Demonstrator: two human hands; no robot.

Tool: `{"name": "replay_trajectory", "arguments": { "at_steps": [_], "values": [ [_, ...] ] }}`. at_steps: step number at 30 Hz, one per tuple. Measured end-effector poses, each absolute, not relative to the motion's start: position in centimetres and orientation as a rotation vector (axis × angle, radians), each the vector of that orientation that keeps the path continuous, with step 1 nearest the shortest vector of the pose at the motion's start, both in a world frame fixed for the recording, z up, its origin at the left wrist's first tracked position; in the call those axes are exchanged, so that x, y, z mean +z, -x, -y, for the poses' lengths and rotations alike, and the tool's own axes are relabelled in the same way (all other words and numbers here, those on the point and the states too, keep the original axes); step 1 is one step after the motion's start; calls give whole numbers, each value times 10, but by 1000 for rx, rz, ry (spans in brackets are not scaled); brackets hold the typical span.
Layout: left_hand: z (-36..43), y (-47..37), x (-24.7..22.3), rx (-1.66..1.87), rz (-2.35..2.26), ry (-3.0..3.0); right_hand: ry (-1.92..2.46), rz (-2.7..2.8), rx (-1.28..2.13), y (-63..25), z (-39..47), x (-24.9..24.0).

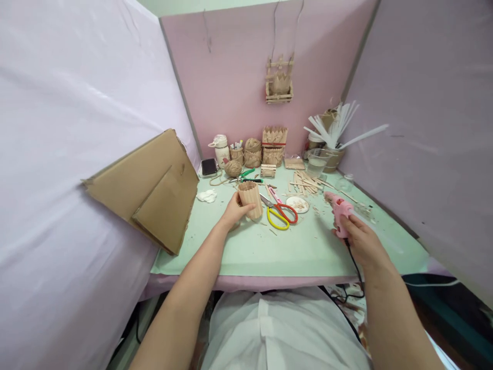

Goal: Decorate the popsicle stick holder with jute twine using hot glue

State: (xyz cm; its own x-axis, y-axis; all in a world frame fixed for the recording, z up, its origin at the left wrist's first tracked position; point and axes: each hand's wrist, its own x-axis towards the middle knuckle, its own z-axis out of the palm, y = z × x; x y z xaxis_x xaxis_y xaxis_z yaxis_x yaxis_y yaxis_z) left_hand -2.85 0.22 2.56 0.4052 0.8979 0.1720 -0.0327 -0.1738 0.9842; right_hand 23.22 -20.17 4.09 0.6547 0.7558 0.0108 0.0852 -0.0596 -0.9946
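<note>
My left hand (235, 210) is wrapped round the side of a small cup made of wooden craft sticks (252, 201), held upright over the table. Its top edge is jagged. In my right hand (359, 237) is a pink hot glue gun (341, 211), its nozzle pointing up and to the left, with a black cord running down past the table edge. Between the two hands lie scissors (280, 211) with red and yellow handles, a pink craft knife (275, 195) and a small white dish (298, 204) with bits on it.
Loose craft sticks (304, 183) are piled at the back right, near a clear plastic cup (316, 165). Green-handled pliers (247, 174) and a twine ball (233, 168) lie at the back. Cardboard (165, 190) leans on the left; a stick-made holder (279, 85) hangs above.
</note>
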Motion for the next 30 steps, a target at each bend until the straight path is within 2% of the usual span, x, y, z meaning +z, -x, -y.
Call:
{"name": "replay_trajectory", "arguments": {
  "at_steps": [3,6,16,30],
  "values": [
    [0,37,32,853,-561,-1352,1383,570,918,-234,201,34],
    [3,42,35,803,-502,-1284,1320,485,1047,-233,203,34],
    [1,45,36,725,-513,-1375,1155,636,1119,-211,201,35],
    [-4,41,29,691,-672,-1729,1213,702,1129,-196,197,35]
  ]
}}
